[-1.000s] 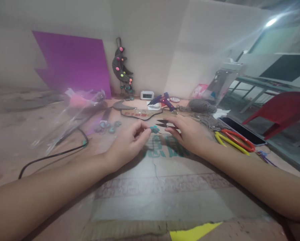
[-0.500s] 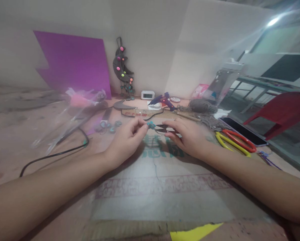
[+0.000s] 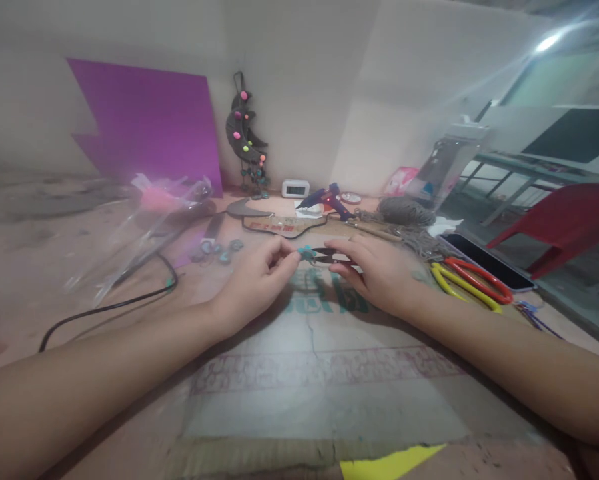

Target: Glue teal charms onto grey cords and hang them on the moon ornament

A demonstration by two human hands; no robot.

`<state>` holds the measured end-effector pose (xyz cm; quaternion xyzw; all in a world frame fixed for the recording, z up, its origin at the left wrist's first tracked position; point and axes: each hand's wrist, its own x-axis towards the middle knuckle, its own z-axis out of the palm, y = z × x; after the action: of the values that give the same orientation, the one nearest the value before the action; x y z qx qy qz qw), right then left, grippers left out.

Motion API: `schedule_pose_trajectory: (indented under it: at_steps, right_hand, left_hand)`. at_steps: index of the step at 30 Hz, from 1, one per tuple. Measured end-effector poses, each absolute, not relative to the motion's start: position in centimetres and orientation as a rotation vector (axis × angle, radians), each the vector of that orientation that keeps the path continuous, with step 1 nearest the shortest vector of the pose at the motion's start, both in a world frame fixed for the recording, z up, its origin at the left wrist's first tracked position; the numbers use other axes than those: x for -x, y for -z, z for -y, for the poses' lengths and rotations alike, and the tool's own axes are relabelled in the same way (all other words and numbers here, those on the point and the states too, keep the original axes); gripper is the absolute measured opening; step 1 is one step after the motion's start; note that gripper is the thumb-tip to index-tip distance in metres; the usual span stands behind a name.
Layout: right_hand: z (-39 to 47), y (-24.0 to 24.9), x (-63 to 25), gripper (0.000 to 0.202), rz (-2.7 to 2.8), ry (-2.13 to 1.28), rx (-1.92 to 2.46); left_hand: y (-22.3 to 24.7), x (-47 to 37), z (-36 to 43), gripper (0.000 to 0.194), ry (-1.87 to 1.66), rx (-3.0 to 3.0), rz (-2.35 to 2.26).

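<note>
Near the middle of the table, my left hand pinches a small teal piece between thumb and fingertips. My right hand is closed around small dark scissors, whose blades point left at the teal piece. The blades are parted, and their tips touch or nearly touch the piece. Beneath both hands lies a clear plastic sheet with teal and reddish print. Several small teal and grey pieces rest left of my left hand.
A blue glue gun, a white clock and grey yarn stand at the back. On the right are a phone and red-yellow handles. A black cable and clear plastic wrap lie left.
My left hand has moved slightly right toward the scissors. The teal piece has shifted a little and looks turned. My right hand has barely moved.
</note>
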<state>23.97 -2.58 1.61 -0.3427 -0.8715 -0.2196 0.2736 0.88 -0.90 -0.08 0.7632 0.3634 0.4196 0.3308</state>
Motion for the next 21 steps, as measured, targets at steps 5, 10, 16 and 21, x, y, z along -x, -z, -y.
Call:
schedule_pose_trajectory:
  at_steps: [5, 10, 16, 21]
  right_hand:
    - [2.57, -1.61, -23.9, 0.035, 2.362, 0.621, 0.891]
    - [2.51, -1.5, -23.97, 0.035, 2.377, 0.638, 0.883]
    - [2.45, -1.34, -24.23, 0.033, 2.401, 0.608, 0.914]
    - [2.6, -1.52, -24.06, 0.035, 2.398, 0.664, 0.893]
  left_hand:
    - [0.12, -1.02, 0.97, 0.018, -1.06, -1.977, -0.932]
    - [0.25, -1.0, 0.95, 0.017, -1.045, -1.978, -0.923]
    - [0.25, -1.05, 0.96, 0.017, -1.045, -1.968, -0.913]
    - [0.17, -1.07, 1.04, 0.017, -1.023, -1.976, -0.923]
